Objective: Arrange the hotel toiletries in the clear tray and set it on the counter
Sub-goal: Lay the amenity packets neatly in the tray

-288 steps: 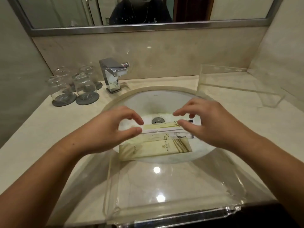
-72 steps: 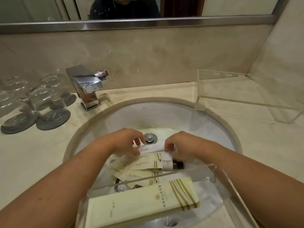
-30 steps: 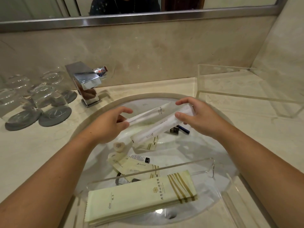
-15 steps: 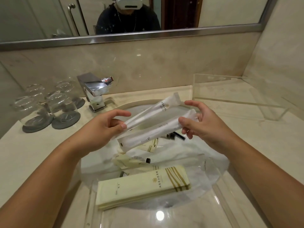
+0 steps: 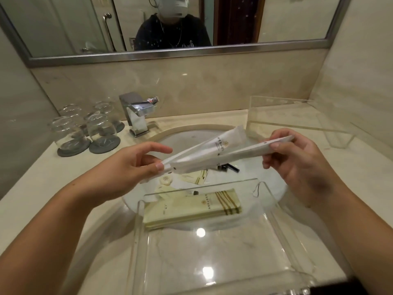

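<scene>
I'm mid-loading: my left hand (image 5: 136,165) and right hand (image 5: 297,158) each pinch an end of two white sachets (image 5: 212,154), held above the sink (image 5: 191,133). The tray (image 5: 274,201) straddles its near rim, holding cream packets (image 5: 191,207). Next, lower the sachets beside them; more toiletries, perhaps bottles, wait in the sink.

A cream marble counter (image 5: 32,184) is set with a round white sink basin (image 5: 187,141). A square chrome tap (image 5: 138,116) is mounted behind the basin. The beige marble wall panels (image 5: 212,86) are topped by a metal-framed mirror (image 5: 191,52). Ceiling lights are reflected as bright spots low on the polished stone.
</scene>
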Motion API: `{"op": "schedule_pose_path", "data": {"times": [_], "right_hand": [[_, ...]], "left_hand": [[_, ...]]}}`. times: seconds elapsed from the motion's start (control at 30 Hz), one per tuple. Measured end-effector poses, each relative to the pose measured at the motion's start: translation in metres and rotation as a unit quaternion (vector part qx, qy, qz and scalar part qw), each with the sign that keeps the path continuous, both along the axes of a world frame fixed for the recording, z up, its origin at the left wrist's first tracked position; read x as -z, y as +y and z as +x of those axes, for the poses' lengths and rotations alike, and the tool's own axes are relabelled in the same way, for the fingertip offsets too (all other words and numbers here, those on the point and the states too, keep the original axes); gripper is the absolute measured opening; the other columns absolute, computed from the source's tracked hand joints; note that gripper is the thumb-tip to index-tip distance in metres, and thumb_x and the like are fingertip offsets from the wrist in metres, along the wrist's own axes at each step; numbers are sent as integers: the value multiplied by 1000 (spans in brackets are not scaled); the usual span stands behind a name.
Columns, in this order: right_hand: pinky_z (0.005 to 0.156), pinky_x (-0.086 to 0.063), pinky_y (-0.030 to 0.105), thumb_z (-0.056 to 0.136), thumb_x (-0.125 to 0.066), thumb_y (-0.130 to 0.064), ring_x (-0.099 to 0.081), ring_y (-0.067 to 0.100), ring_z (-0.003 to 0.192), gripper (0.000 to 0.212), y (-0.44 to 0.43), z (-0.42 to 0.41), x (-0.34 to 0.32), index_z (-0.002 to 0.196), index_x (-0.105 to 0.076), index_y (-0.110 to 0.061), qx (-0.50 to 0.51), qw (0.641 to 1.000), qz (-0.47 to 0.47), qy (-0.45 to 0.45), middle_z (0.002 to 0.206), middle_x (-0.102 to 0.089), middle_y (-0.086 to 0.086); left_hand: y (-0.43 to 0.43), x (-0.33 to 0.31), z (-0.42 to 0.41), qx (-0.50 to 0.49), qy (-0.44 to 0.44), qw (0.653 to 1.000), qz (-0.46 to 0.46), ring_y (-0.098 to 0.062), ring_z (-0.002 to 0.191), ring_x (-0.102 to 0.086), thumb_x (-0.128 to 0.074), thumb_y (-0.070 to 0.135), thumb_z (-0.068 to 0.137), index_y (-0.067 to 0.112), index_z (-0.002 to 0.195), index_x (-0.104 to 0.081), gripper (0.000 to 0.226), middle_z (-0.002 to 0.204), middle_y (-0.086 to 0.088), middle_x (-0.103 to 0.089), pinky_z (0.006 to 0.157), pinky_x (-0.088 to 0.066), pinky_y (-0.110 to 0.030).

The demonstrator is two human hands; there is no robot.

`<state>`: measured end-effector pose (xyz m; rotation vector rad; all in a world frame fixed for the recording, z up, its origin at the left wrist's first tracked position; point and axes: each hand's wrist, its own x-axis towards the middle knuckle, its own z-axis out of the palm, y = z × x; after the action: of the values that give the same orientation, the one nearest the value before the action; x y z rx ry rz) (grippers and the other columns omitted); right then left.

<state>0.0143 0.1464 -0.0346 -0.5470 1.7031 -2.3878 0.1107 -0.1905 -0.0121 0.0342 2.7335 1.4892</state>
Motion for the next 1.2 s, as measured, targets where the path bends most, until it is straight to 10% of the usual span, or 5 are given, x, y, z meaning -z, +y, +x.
{"op": "schedule_pose_path", "data": {"times": [0.2, 0.63, 0.87, 1.2], "right_hand": [[68, -56, 28, 90, -57, -1, -61, 20, 72, 14, 15, 28, -12, 86, -64, -13, -27, 999, -46, 7, 87, -66, 9], [78, -60, 30, 77, -77, -12, -70, 22, 82, 13, 34, 65, -3, 80, -66, -15, -43, 999, -9, -9, 96, -74, 10], [84, -59, 35, 72, -86, -14, -71, 24, 87, 20, 31, 65, 3, 81, -68, -15, -57, 998, 25, -1, 101, -73, 12], [87, -60, 36, 74, -78, -2, -73, 28, 103, 20, 30, 67, 2, 72, -68, -19, -75, 985, 147, 57, 108, -75, 13]], "left_hand": [[11, -9, 37, 44, -27, 999, -8, -7, 77, -63, -64, 25, 94, 42, 114, -68, 26, 91, -9, -74, 73, -51, -21], [45, -8, 83, 96, -62, 983, -143, 5, 99, -70, -63, 32, 96, 43, 110, -64, 17, 104, 21, -76, 86, -56, -19], [50, 5, 93, 89, 39, 948, -304, 8, 97, -62, -70, 47, 87, 52, 104, -62, 20, 99, 27, -67, 80, -54, -17], [33, 9, 111, -28, 144, 943, -298, 4, 107, -52, -60, 61, 88, 48, 112, -54, 29, 108, 28, -54, 82, -43, -16]]}}
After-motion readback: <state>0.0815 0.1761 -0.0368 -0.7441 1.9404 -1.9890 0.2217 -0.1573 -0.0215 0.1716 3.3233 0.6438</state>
